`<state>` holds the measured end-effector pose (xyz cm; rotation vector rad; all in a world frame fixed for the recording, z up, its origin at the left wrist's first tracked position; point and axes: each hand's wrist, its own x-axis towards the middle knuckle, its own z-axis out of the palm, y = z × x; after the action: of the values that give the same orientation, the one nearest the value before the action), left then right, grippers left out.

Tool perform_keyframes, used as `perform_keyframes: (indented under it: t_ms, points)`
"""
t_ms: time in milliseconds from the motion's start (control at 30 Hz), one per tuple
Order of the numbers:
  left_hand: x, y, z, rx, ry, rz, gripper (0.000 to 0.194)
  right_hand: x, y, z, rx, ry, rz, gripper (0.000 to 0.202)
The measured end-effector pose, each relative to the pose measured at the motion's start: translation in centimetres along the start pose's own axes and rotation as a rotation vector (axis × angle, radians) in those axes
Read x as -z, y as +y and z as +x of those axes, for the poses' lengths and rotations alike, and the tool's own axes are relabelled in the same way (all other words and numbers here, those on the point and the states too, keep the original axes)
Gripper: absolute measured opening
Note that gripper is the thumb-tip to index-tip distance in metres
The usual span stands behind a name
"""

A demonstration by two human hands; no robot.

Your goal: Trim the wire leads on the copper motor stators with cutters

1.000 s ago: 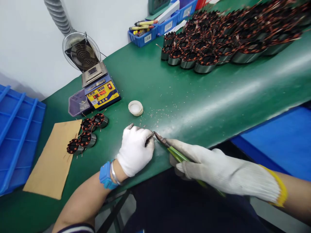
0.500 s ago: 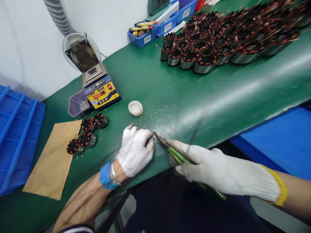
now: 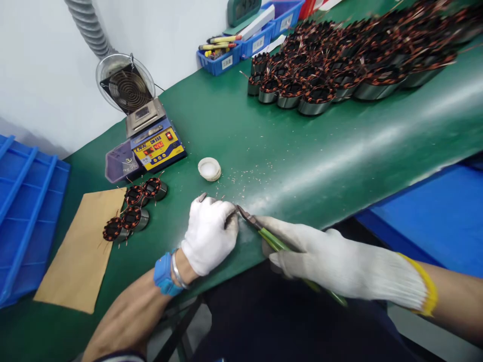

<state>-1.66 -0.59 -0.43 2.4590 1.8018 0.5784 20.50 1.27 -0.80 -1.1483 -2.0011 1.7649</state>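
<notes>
My left hand (image 3: 210, 235), in a white glove, is closed near the front edge of the green table; what its fingers grip is hidden. My gloved right hand (image 3: 302, 249) is wrapped round green-handled cutters (image 3: 272, 238). Their dark tips meet the fingertips of my left hand. Just beyond the left hand sits a small round white dish (image 3: 209, 169). Tiny copper-coloured clippings (image 3: 241, 183) are scattered beside the dish.
Several wound coils (image 3: 133, 218) stand at the left, near brown paper (image 3: 81, 249). Behind them is a yellow-blue heating unit (image 3: 158, 148) with a fan. Many coils (image 3: 317, 100) fill the back right. Blue bins (image 3: 219, 64) line the wall; a blue crate (image 3: 30, 216) stands far left.
The handles of the cutters have drawn closer together as my right hand tightened. The view has shifted slightly, and my left hand looks nearly unchanged.
</notes>
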Motion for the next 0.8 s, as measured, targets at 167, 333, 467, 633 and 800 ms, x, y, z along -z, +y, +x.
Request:
perform_keyframes:
  t_ms: [167,333,467,633,800]
  points:
    - [-0.1,0.2,0.1,0.032,0.006,0.018,0.014,0.0,-0.7,-0.1,-0.057,-0.073,-0.062,0.048]
    - [0.3,0.3,0.0,0.037,0.001,0.007,0.011,0.7,-0.4,0.1,-0.032,-0.076,0.04,0.063]
    - [1.1,-0.1,-0.1,-0.123,-0.086,-0.139,0.008,1.9,-0.7,0.7,-0.191,-0.2,0.131,0.067]
    - [1.3,-0.7,-0.3,-0.216,-0.139,-0.172,0.008,2.3,-1.9,0.8,-0.168,-0.211,0.05,0.046]
    - [1.2,-0.6,-0.3,-0.216,-0.127,-0.166,0.009,1.8,-1.8,0.5,-0.122,-0.189,0.05,0.037]
